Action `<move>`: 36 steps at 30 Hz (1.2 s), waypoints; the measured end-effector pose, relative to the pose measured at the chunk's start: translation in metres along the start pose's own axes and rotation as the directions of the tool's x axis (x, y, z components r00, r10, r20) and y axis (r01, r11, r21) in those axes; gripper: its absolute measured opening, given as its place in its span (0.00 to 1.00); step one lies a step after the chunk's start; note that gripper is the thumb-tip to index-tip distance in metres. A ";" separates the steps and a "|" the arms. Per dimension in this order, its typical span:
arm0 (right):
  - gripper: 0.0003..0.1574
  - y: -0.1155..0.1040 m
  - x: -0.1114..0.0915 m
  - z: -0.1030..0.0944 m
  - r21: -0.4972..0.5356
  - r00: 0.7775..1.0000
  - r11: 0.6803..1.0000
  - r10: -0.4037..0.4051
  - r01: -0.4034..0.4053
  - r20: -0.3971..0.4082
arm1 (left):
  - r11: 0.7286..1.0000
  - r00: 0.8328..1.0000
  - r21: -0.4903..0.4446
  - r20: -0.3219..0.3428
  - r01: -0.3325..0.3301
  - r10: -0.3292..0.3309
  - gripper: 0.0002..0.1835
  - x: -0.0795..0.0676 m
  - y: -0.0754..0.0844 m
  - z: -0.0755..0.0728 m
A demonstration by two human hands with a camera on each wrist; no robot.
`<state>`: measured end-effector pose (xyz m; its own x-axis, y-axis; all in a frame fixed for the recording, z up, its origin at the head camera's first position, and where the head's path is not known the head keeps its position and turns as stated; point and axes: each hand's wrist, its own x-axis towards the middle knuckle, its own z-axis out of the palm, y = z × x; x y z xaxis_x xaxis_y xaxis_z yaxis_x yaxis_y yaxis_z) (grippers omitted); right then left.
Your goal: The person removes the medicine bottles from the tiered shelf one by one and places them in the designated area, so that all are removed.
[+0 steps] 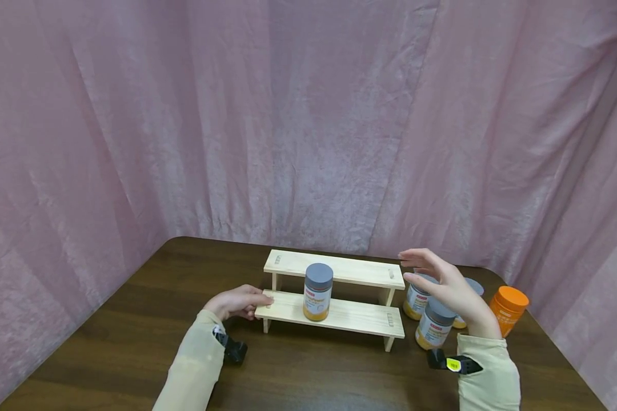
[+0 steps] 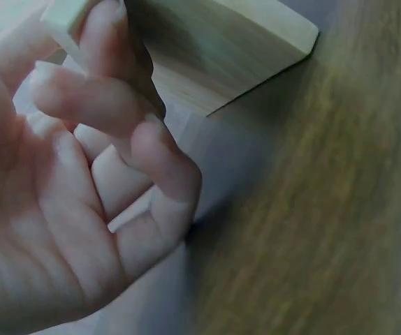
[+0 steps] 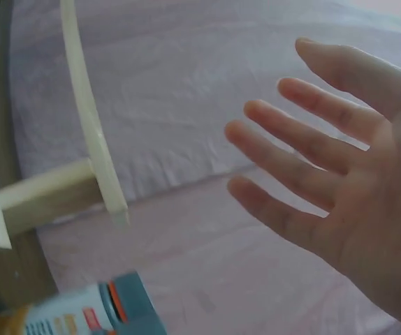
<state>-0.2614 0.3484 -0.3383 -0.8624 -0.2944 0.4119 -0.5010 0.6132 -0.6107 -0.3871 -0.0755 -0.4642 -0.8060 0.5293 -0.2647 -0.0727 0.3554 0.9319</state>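
Note:
A two-step wooden rack (image 1: 357,318) stands on the table. My left hand (image 1: 240,301) pinches the left end of its lower board, thumb on top and fingers beneath. In the left wrist view the board's corner (image 2: 64,19) lies between thumb and finger. One grey-lidded jar (image 1: 317,294) is upright on the lower step. With fingers spread, my right hand (image 1: 446,285) hovers beyond the rack's right end, holding nothing. Below it are a grey-lidded jar (image 1: 434,326), another jar (image 1: 414,303) and a third (image 1: 475,286), partly hidden by the hand and wrist.
An orange jar (image 1: 509,305) stands right of my right wrist. The dark wooden table (image 1: 308,374) ends at a pink curtain (image 1: 319,125) behind. The rack's upper step (image 1: 339,267) rises behind the lower one.

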 end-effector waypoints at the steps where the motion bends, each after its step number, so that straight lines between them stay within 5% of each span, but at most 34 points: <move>1: 0.24 -0.001 0.002 0.002 0.004 1.000 1.000 -0.007 0.007 0.004 | 1.000 1.000 0.000 0.003 -0.003 0.003 0.10 0.000 0.000 0.000; 15: 0.23 -0.002 0.019 0.033 0.101 0.993 0.994 -0.061 0.051 0.102 | 1.000 1.000 -0.027 0.022 -0.012 0.012 0.09 0.002 -0.003 -0.001; 25: 0.30 -0.016 0.032 0.076 0.158 0.979 0.986 -0.079 0.049 0.187 | 1.000 1.000 -0.030 0.008 0.003 -0.003 0.09 0.003 -0.004 0.000; 36: 0.36 -0.022 0.036 0.095 0.177 0.984 0.984 -0.053 0.022 0.169 | 0.999 1.000 -0.045 0.007 0.025 -0.025 0.08 0.003 -0.002 -0.001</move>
<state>-0.2887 0.2550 -0.3742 -0.8346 -0.4463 0.3229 -0.5251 0.4673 -0.7113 -0.3899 -0.0754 -0.4666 -0.8001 0.5253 -0.2897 -0.1197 0.3334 0.9351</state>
